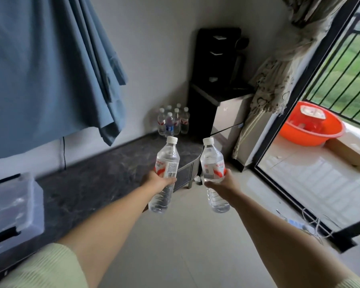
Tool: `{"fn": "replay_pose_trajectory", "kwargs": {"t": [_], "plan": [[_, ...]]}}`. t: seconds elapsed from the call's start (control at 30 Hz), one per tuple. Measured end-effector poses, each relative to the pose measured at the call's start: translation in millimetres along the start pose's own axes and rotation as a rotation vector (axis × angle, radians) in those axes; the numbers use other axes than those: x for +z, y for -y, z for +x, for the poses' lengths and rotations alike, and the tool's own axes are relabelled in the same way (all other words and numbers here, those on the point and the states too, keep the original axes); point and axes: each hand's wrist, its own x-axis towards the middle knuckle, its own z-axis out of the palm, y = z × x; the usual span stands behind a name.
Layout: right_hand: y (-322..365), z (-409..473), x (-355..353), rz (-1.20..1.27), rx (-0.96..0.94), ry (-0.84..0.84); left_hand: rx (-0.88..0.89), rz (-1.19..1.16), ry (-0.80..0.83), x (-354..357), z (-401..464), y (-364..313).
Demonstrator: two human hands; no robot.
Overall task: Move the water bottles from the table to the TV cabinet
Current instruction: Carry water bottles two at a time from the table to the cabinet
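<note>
Left hand (156,180) grips one water bottle (165,173); right hand (220,183) grips another bottle (213,171), both upright above the TV cabinet (104,173) edge.

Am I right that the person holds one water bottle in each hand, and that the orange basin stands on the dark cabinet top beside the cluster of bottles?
Not quite: in the head view the orange basin sits outside on the balcony ledge, not on the cabinet top.

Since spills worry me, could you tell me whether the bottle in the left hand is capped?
Capped: the bottle held by the left hand has its white cap on.
</note>
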Motion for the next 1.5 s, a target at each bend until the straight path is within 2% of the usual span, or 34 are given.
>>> {"fn": "replay_pose_trajectory", "kwargs": {"t": [0.2,0.57,0.7,0.87,1.07,1.23,1.37,1.5], "plan": [[10.9,93.9,-7.4,-0.070,0.016,-0.019,-0.015,0.041,0.032,25.9,74.3,-40.3],[44.6,288.8,-39.8,-0.097,0.043,0.056,-0.090,0.024,-0.088,77.3,216.0,-134.0],[48.7,326.7,-30.5,-0.111,0.072,0.092,-0.168,-0.081,-0.068,90.6,251.2,-141.8],[52.7,383.1,-11.3,-0.129,0.102,0.141,-0.210,-0.037,-0.068,93.0,311.2,-154.1],[64.9,466.3,11.4,-0.103,0.177,0.137,-0.138,-0.053,-0.049,86.6,403.4,-180.9],[71.0,530.2,42.0,-0.048,0.243,0.105,-0.154,-0.019,-0.055,88.8,475.6,-190.7],[58.5,566.4,67.4,-0.018,0.309,0.108,-0.210,-0.214,0.003,107.9,515.2,-187.7],[40.3,598.3,92.8,0.025,0.361,0.082,-0.300,-0.347,-0.051,133.3,544.7,-171.2]]}}
